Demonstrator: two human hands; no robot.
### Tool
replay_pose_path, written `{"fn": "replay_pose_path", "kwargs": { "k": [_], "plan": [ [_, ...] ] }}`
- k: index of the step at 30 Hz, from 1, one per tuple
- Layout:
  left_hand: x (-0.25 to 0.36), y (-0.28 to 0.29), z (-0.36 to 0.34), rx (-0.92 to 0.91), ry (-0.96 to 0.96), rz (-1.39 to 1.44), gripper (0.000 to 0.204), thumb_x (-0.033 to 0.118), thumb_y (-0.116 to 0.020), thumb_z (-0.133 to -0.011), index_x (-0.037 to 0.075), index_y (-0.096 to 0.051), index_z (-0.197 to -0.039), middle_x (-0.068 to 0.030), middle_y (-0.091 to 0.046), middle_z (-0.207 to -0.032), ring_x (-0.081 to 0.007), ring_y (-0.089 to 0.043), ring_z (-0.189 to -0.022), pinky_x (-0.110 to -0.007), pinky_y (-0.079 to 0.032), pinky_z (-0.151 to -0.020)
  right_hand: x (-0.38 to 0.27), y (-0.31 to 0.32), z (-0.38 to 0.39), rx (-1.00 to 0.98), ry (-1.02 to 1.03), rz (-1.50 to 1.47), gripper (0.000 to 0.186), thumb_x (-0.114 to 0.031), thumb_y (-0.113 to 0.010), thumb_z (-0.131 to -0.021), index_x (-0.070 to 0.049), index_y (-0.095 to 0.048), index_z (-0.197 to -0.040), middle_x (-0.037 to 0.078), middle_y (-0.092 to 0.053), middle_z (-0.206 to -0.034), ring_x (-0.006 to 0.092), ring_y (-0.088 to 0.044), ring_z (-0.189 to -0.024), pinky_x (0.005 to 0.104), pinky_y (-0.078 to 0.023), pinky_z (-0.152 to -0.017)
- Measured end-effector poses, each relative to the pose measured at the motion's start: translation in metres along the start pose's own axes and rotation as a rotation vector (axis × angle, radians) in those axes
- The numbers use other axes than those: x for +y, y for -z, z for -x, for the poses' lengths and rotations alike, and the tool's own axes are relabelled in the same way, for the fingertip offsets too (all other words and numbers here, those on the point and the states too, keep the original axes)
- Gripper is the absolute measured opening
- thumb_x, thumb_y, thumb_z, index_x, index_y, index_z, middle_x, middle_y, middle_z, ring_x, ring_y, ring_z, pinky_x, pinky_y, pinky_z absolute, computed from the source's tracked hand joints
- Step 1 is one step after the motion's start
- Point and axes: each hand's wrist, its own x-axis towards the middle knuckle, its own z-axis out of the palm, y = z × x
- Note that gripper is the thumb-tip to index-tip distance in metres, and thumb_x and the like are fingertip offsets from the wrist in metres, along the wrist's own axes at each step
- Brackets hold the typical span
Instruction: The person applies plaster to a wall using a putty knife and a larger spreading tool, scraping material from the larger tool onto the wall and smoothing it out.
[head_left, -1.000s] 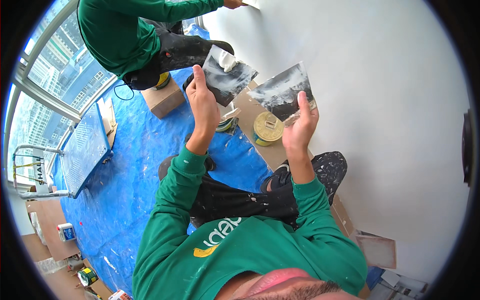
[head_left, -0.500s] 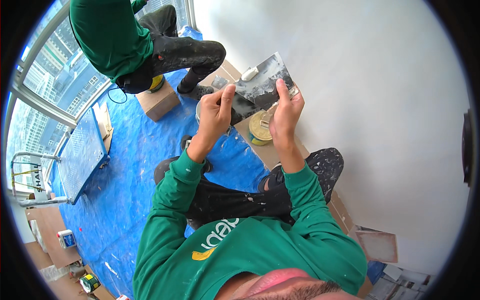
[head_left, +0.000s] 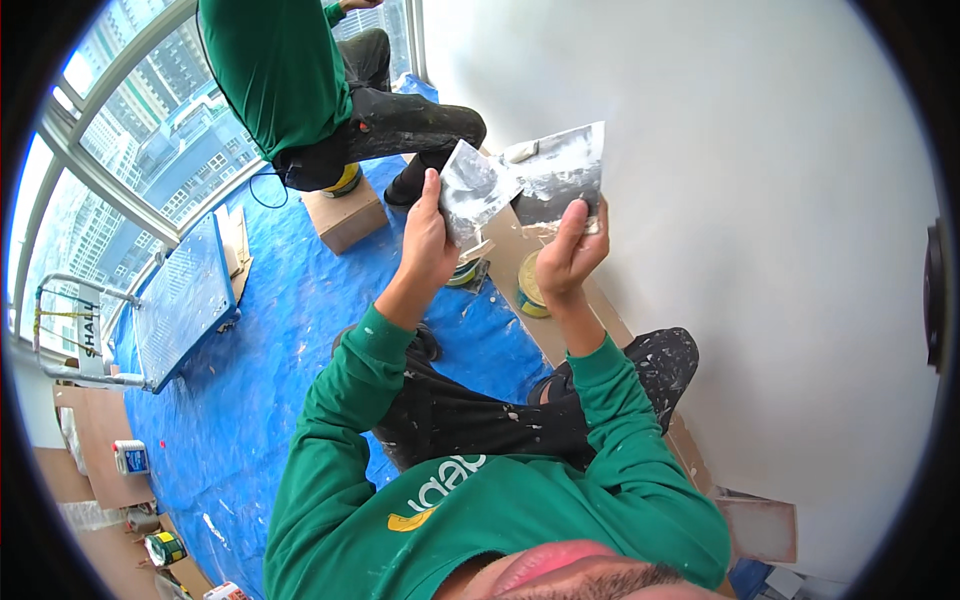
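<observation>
In front of my chest, my left hand (head_left: 425, 245) is closed on a filling knife (head_left: 475, 188), its flat blade tilted up and smeared white. My right hand (head_left: 572, 258) grips a wider filling knife (head_left: 562, 178), thumb on the blade's face. White filler streaks that dark metal face, and a small white lump (head_left: 521, 151) clings near its upper left corner. The two blades meet or overlap at their inner edges; which is in front I cannot tell for certain. Both handles are mostly hidden by my fingers.
Below my hands stand a yellow-topped tub (head_left: 532, 285) on cardboard (head_left: 545, 335) and another container (head_left: 465, 272). A co-worker in a green top (head_left: 270, 75) sits ahead left, near a wooden box (head_left: 343, 217). A blue platform trolley (head_left: 185, 300) stands left on blue sheeting (head_left: 265, 350). A white wall (head_left: 780, 250) rises right.
The left knife has come up and turned, showing a white-smeared face against the other blade. The right knife has rotated more level, and its filler is spread differently. My view has shifted slightly.
</observation>
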Motion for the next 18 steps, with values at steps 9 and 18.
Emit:
{"fn": "replay_pose_path", "kwargs": {
  "k": [9,18],
  "plan": [
    [0.009,0.018,-0.015,0.034,-0.045,-0.029,0.042,0.038,-0.050,-0.105,-0.002,-0.063,-0.113,-0.0097,-0.069,-0.107,-0.0189,-0.068,-0.094,-0.034,-0.055,-0.086,0.039,0.009,0.036,-0.600,0.013,0.291,0.026,-0.009,-0.056,-0.095,0.006,-0.062,-0.116,0.025,-0.066,-0.100,0.0436,-0.064,-0.088,0.0447,-0.051,-0.078],
    [-0.004,0.145,-0.098,0.356,-0.320,-0.671,0.057,0.043,-0.048,-0.105,-0.002,-0.062,-0.074,0.0009,-0.054,-0.067,-0.0078,-0.043,-0.061,-0.031,-0.037,-0.055,0.062,0.010,0.044,-0.774,0.261,0.711,0.030,-0.012,-0.056,-0.092,0.001,-0.064,-0.117,0.010,-0.058,-0.099,0.0280,-0.055,-0.095,0.0411,-0.044,-0.083]
  ]
}}
